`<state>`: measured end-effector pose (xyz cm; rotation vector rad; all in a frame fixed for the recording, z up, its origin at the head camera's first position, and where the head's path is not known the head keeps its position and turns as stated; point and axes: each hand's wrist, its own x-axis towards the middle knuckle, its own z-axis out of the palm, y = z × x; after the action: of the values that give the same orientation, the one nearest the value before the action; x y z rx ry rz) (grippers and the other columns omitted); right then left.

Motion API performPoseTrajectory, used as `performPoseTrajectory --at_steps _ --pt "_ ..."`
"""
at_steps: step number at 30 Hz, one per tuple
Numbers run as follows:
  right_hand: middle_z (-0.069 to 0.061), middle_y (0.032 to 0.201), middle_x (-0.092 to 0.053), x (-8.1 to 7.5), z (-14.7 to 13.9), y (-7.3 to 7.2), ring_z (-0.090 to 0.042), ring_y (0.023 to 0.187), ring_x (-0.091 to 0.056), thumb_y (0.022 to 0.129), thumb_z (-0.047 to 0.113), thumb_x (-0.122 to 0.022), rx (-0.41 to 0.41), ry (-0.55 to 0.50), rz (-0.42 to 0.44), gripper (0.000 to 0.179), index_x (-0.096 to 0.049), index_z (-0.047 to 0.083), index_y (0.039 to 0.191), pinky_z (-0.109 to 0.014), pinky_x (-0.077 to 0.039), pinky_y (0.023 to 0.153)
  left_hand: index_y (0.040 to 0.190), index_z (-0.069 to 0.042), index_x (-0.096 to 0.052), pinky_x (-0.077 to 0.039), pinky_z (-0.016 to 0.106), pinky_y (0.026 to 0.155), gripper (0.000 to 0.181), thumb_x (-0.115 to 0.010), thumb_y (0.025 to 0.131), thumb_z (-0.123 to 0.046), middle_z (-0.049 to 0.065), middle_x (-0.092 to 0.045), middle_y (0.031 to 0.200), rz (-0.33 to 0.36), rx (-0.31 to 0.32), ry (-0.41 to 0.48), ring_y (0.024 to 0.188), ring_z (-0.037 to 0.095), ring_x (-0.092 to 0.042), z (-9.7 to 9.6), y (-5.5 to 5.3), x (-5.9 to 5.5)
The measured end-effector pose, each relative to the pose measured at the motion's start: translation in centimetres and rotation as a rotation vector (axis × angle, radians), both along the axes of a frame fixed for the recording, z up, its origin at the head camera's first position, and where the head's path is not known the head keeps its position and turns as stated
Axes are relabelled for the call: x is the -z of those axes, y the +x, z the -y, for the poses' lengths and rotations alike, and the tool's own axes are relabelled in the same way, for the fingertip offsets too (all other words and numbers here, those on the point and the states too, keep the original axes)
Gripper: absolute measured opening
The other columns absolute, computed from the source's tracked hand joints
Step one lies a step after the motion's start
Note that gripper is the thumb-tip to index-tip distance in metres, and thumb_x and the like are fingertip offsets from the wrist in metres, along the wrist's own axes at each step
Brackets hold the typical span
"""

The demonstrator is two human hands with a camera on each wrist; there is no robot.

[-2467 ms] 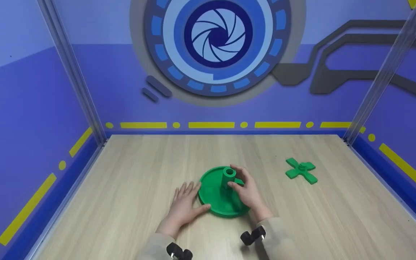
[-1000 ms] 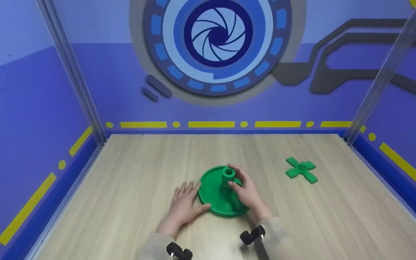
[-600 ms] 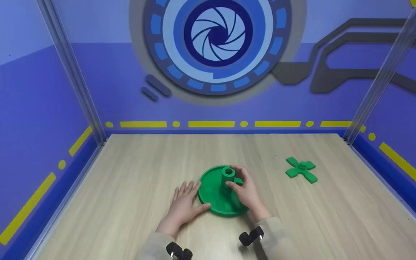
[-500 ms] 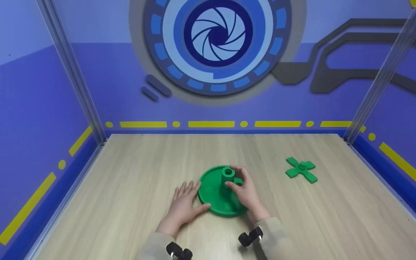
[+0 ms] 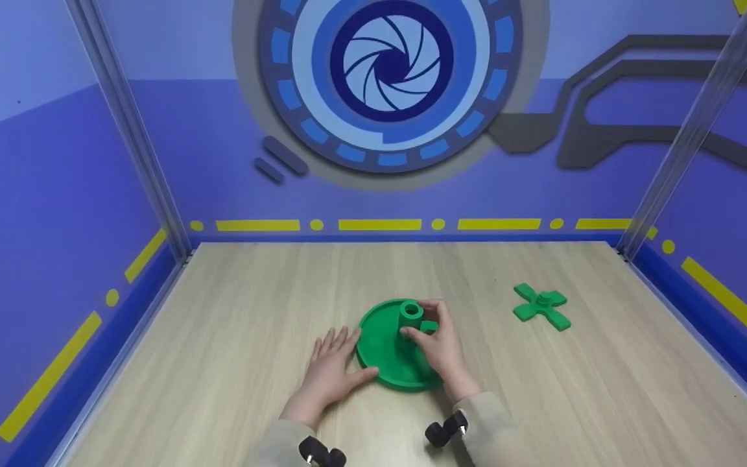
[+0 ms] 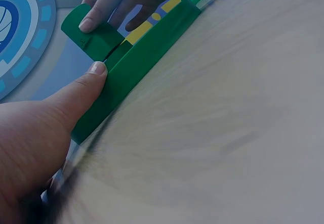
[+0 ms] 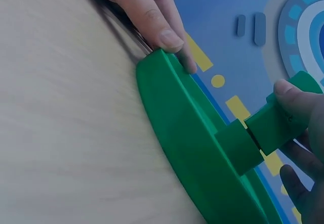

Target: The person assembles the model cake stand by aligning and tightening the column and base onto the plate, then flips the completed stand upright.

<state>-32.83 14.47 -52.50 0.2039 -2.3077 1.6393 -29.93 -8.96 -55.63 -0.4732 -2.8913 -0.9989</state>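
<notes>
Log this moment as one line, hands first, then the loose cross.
left hand: touching green round tray | right hand: gripping green hollow cylinder above tray's green stub | green four-armed cross: on wood-grain table

One pale wood-grain tabletop (image 5: 250, 292), bounded on three sides by blue-violet walls (image 5: 179, 149) bearing yellow dashes (image 5: 380, 225) and a circular emblem (image 5: 391, 61); metal posts (image 5: 126, 117) stand at far corners.

The left grip (image 5: 330, 375) lies spread while the right grip (image 5: 441, 344) pinches.
</notes>
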Motion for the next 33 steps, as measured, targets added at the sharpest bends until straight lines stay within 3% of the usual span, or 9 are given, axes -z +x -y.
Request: performPoseTrajectory --at_steps 4,8,12,15,22,33 --pt "-0.015 0.129 -0.065 0.0 -0.2 0.0 -0.032 0.120 -0.062 0.084 0.013 -0.085 -0.022 0.008 0.012 0.059 -0.053 0.009 0.134 -0.044 -0.054 0.093 0.160 -0.010 -0.038 -0.009 0.066 0.129 0.093 -0.069 0.089 -0.063 0.025 -0.033 0.165 0.000 -0.002 -0.008 0.157 0.049 -0.019 0.0 0.1 0.0" --pt "-0.019 0.143 -0.058 0.1 -0.7 -0.2 -0.038 0.133 -0.055 0.089 0.014 -0.081 -0.129 -0.032 0.023 0.067 -0.048 0.008 0.147 -0.057 -0.047 0.111 0.160 -0.011 -0.038 -0.011 0.066 0.129 0.093 -0.069 0.089 -0.063 0.025 -0.033 0.165 0.003 -0.006 -0.005 0.157 0.049 -0.019 -0.1 0.2 -0.1" --pt "-0.022 0.154 -0.051 0.0 -1.2 -0.3 -0.041 0.145 -0.046 0.094 0.003 -0.072 -0.248 -0.086 0.025 0.065 -0.045 0.006 0.153 -0.061 -0.030 0.125 0.160 -0.011 -0.038 -0.011 0.066 0.129 0.093 -0.069 0.089 -0.064 0.025 -0.034 0.165 0.001 -0.009 -0.005 0.157 0.049 -0.019 -0.1 0.3 -0.2" --pt "-0.022 0.156 -0.048 -0.1 -1.3 -0.3 -0.041 0.149 -0.042 0.095 -0.005 -0.065 -0.287 -0.095 0.019 0.060 -0.047 0.006 0.152 -0.060 -0.029 0.126 0.160 -0.011 -0.038 -0.011 0.066 0.129 0.093 -0.069 0.089 -0.064 0.025 -0.034 0.165 0.002 -0.007 -0.004 0.157 0.049 -0.019 -0.1 0.3 -0.2" --pt "-0.021 0.154 -0.051 -0.1 -1.3 -0.2 -0.043 0.145 -0.046 0.096 -0.013 -0.058 -0.272 -0.070 -0.001 0.055 -0.052 0.006 0.147 -0.062 -0.034 0.123 0.160 -0.010 -0.038 -0.011 0.067 0.129 0.094 -0.070 0.089 -0.063 0.026 -0.034 0.165 -0.004 -0.001 0.005 0.156 0.049 -0.020 -0.1 0.3 -0.1" --pt "-0.020 0.139 -0.062 0.1 -1.2 -0.5 -0.041 0.129 -0.059 0.093 -0.007 -0.068 -0.199 -0.055 -0.007 0.053 -0.055 0.006 0.142 -0.063 -0.043 0.114 0.159 -0.009 -0.038 -0.011 0.067 0.128 0.093 -0.070 0.089 -0.062 0.026 -0.034 0.164 -0.011 0.000 0.001 0.156 0.050 -0.020 -0.1 0.2 -0.2"
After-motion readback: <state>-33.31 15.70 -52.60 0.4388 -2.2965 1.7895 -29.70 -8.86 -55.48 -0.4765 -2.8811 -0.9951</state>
